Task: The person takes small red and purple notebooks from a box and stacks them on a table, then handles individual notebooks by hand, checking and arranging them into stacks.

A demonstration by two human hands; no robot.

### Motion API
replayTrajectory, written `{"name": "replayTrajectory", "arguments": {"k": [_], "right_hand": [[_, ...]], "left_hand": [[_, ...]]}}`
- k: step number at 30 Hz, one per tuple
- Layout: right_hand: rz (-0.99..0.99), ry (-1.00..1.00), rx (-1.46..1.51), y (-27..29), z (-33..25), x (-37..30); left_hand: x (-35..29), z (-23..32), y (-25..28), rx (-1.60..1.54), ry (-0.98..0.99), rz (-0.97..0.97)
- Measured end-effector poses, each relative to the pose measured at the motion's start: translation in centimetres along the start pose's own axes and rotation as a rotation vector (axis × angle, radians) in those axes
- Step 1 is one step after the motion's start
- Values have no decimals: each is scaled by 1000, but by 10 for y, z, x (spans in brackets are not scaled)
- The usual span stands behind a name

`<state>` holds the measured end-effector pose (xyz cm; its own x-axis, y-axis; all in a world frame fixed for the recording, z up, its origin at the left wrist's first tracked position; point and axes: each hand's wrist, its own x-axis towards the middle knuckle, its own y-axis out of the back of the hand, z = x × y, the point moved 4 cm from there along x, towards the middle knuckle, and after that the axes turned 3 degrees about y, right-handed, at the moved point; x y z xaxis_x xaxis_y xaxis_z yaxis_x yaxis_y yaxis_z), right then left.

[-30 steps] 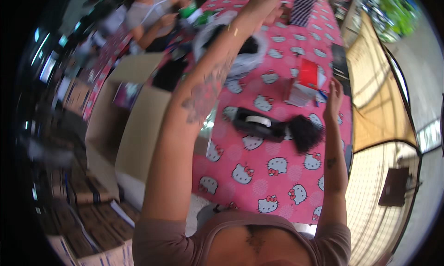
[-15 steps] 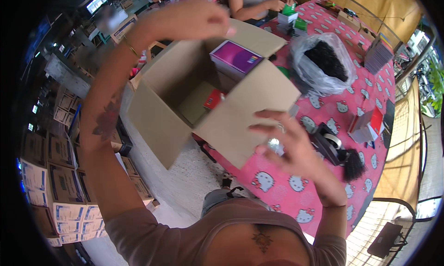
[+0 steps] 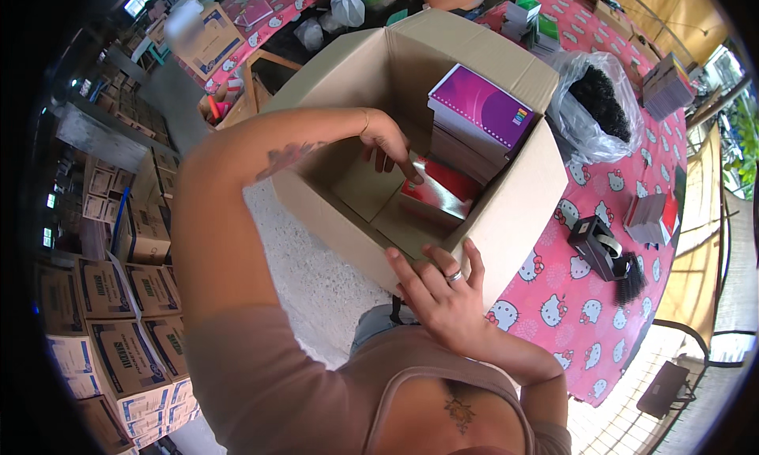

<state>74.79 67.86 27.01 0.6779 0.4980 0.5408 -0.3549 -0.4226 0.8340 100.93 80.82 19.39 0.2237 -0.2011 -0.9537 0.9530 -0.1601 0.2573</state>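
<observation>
An open cardboard box (image 3: 500,275) is tilted at the table's edge. In it stands a tall stack of purple-covered notebooks (image 3: 482,107), with a lower stack of red-covered notebooks (image 3: 437,188) beside it. My left hand (image 3: 387,144) reaches inside over the left wall. Its outstretched finger touches the corner of the red stack, the other fingers loosely bent, and nothing is held. My right hand (image 3: 451,295) lies against the box's near side, fingers spread, tips at the upper edge. A silver ring is on one finger.
A black tape dispenser (image 3: 594,245), a black brush (image 3: 631,281) and a red-edged notebook stack (image 3: 652,218) lie on the pink tablecloth (image 3: 545,297). Behind the box sits a clear plastic bag (image 3: 601,107) of black material. Stacked cartons (image 3: 118,352) stand at left. A person handles green-covered pads opposite.
My left hand has come down from above the far flap into the box, to the red notebooks. My right hand has moved onto the box's near side. The near flaps no longer stick outward.
</observation>
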Motion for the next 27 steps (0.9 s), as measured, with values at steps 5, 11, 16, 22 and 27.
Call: {"name": "replayTrajectory", "arguments": {"k": [5,11,16,22,27], "right_hand": [[82,11,18,-9,7,-5],[108,73,140,-9,22,-1],[163,99,166,-12,27,-2],[129,105,205,-11,28,2],[137,105,191,-13,28,2]], "left_hand": [[71,-25,-32,-501,-52,-368],[70,-14,-60,-847,-275,-297],[61,-5,-52,-941,-293,-219],[72,-15,-40,-945,-368,-209],[80,-9,-42,-996,-482,-286]]}}
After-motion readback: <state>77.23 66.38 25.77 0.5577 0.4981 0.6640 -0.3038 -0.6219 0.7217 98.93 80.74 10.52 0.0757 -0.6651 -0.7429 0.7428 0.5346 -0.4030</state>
